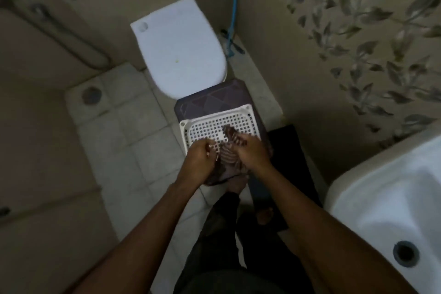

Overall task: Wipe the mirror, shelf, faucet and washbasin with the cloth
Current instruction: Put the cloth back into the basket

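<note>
- Head view: cloth (228, 157) (dark, striped), held between both hands above a white perforated basket (218, 124).
- Left hand (199, 159): fingers curled, gripping the cloth's left side.
- Right hand (251, 151): fingers bent over the cloth's right side, holding it.
- Washbasin (381, 198): lower right, well apart.
- Toilet (181, 48): lid closed, beyond the basket.

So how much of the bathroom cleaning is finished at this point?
Nothing looks wiped yet, though that is hard to judge from here. In hand: both the left hand and right hand grip a dark striped cloth above a white basket near the toilet. Left: the washbasin at the right edge is untouched; mirror, shelf and faucet are out of view.
</note>
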